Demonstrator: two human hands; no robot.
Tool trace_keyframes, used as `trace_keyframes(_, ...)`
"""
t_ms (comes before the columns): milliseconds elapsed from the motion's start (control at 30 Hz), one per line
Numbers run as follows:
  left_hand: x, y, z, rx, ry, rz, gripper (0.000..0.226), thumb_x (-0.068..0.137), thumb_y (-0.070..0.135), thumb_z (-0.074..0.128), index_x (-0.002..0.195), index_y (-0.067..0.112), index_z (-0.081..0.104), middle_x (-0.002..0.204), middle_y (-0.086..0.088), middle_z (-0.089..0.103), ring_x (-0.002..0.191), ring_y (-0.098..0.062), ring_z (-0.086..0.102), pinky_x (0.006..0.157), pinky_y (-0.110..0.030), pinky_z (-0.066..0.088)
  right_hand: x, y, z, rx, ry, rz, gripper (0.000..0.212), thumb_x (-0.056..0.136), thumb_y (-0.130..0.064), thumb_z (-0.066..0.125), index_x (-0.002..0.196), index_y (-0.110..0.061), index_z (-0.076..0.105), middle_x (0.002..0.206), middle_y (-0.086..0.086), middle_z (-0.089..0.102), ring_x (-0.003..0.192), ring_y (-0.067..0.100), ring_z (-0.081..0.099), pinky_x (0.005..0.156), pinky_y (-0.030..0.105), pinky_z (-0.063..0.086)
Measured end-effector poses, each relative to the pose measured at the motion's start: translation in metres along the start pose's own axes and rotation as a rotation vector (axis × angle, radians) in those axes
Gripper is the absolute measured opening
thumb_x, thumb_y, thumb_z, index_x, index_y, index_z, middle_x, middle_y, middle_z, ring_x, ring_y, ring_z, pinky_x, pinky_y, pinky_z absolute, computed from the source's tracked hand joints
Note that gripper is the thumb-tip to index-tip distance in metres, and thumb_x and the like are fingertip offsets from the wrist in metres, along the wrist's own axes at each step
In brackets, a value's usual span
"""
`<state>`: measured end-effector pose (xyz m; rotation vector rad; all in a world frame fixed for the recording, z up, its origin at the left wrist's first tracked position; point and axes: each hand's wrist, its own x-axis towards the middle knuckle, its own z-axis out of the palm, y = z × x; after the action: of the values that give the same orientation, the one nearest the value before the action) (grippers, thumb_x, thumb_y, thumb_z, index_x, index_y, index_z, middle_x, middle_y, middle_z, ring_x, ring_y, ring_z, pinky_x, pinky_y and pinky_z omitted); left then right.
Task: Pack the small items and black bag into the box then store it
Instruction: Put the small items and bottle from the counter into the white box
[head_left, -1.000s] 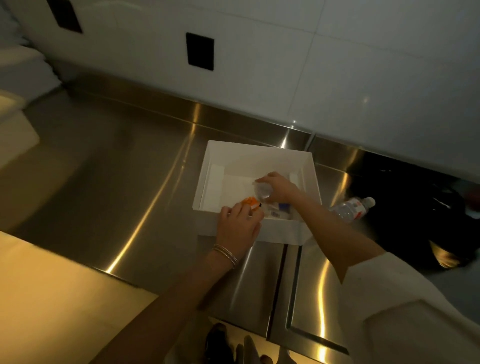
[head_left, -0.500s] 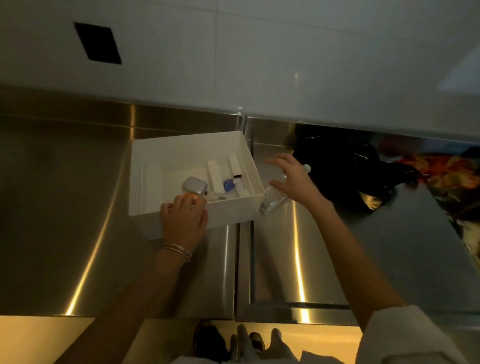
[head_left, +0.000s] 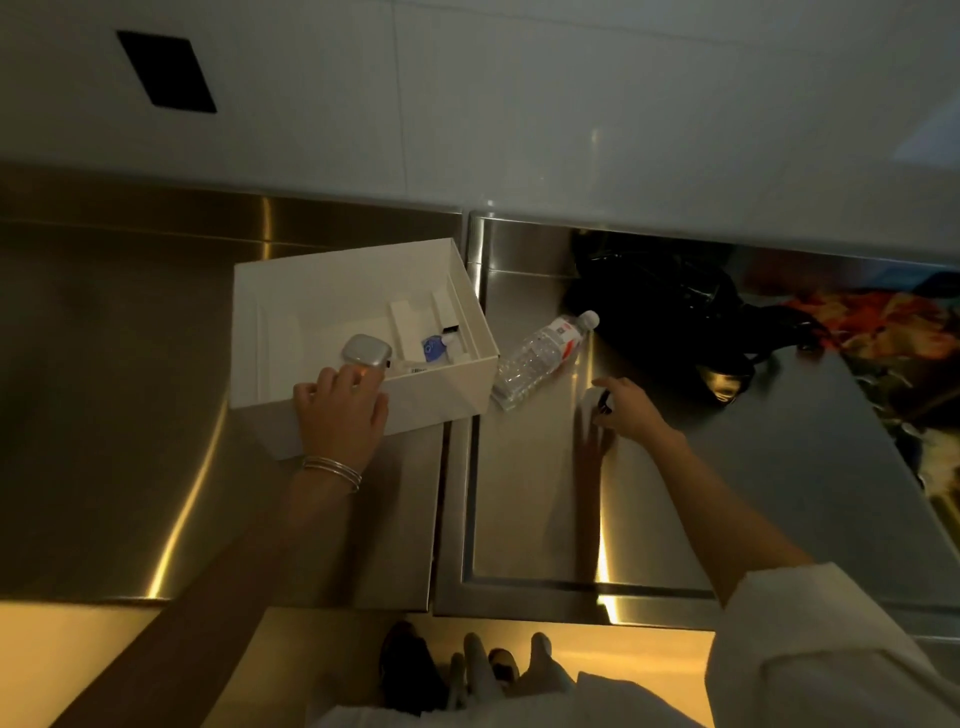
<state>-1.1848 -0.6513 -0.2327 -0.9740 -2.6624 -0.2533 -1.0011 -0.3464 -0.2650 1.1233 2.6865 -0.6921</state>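
Nearest us, the left hand (head_left: 340, 415) grips the near wall of the white box (head_left: 441, 389), its fingers curled over the rim. To the right of the box, the right hand (head_left: 626, 413) curls round a small pale item (head_left: 592, 402) too blurred to identify. Inside the box we note a silver case (head_left: 365, 354) and a blue packet (head_left: 434, 348); a clear bottle (head_left: 543, 358) lies just beside the box's right wall, and the black bag (head_left: 670, 317) sits farther right, its outline lost in shadow.
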Motion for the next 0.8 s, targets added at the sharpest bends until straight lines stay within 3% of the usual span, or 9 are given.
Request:
trace_keyframes(167, 0.0, 0.005, -0.002, 0.036, -0.005, -0.015, 0.02, 0.078, 0.019, 0.067, 0.095, 0.01, 0.063, 0.082, -0.015, 0.062, 0.077, -0.034, 0.055, 0.069, -0.039, 0.036, 0.0, 0.004, 0.017, -0.011, -0.012, 0.003, 0.06, 0.077, 0.0, 0.064, 0.133, -0.012, 0.045, 0.134, 0.018, 0.044, 0.122, 0.033, 0.045, 0.099, 0.042, 0.043)
trace_keyframes(300, -0.001, 0.013, -0.002, 0.039, -0.009, -0.02, 0.02, 0.079, 0.019, 0.067, 0.096, 0.01, 0.063, 0.083, -0.016, 0.062, 0.078, -0.034, 0.056, 0.069, -0.04, 0.037, -0.009, 0.01, 0.031, -0.037, 0.056, -0.03, 0.05, 0.079, 0.002, 0.058, 0.127, -0.012, 0.05, 0.128, 0.014, 0.043, 0.115, 0.03, 0.049, 0.092, 0.035, 0.044)
trace_keyframes(567, -0.005, 0.037, -0.001, 0.012, 0.022, -0.071, 0.016, 0.08, 0.017, 0.066, 0.092, 0.007, 0.062, 0.082, -0.018, 0.06, 0.079, -0.036, 0.054, 0.07, -0.041, 0.034, -0.02, 0.022, 0.026, -0.05, 0.072, -0.096, 0.015, 0.081, 0.0, 0.053, 0.095, -0.005, 0.048, 0.103, 0.019, 0.056, 0.091, 0.034, 0.053, 0.066, 0.031, 0.034)
trace_keyframes(800, -0.004, 0.035, 0.0, 0.015, 0.042, -0.089, 0.017, 0.078, 0.015, 0.067, 0.092, 0.007, 0.062, 0.081, -0.019, 0.061, 0.078, -0.036, 0.054, 0.07, -0.043, 0.035, -0.009, -0.011, -0.017, 0.15, 0.246, -0.278, 0.024, 0.074, 0.004, 0.055, 0.076, -0.014, 0.039, 0.081, 0.003, 0.046, 0.073, 0.021, 0.044, 0.059, 0.027, 0.028)
